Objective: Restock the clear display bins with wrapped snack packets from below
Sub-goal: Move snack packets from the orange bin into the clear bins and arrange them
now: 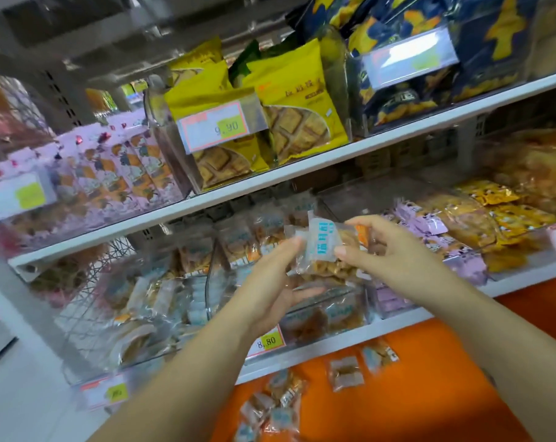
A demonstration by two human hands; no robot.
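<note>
Price tags (268, 341) hang along the front edge of the white metal shelf (397, 327); yellow biscuit bags (299, 100) crowd the upper shelf (302, 169). The left hand (270, 282) and right hand (388, 247) both pinch a bunch of clear-wrapped snack packets (321, 247) just over the middle clear plastic bin (330, 317), part full of the same. Loose packets (283, 400) lie on the orange ledge (429, 393) below.

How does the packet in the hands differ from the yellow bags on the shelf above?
The packet is clear with a white-and-blue label; the yellow bags are opaque. The packet is held by the left hand and right hand; the yellow bags stand in a bin. Both are wrapped snacks.
</note>
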